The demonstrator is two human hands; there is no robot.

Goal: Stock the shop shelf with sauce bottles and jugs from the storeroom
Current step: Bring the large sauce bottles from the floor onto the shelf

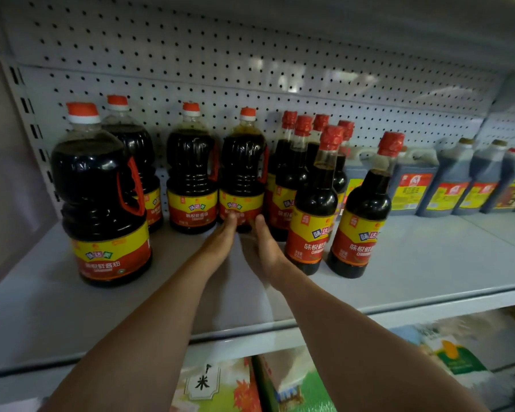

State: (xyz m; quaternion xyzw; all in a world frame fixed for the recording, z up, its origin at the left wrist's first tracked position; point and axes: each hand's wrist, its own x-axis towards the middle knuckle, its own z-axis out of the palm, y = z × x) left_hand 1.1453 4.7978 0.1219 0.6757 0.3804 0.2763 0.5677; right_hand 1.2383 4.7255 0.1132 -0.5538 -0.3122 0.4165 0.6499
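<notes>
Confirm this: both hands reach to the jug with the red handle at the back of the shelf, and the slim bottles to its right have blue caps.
Wrong on the caps. The head view shows both hands, left and right, reaching the red-handled jug at the back of the shelf, but the slim bottles to its right have red caps.

Bare shelf (428,263) front; bottles (315,203) behind
</notes>
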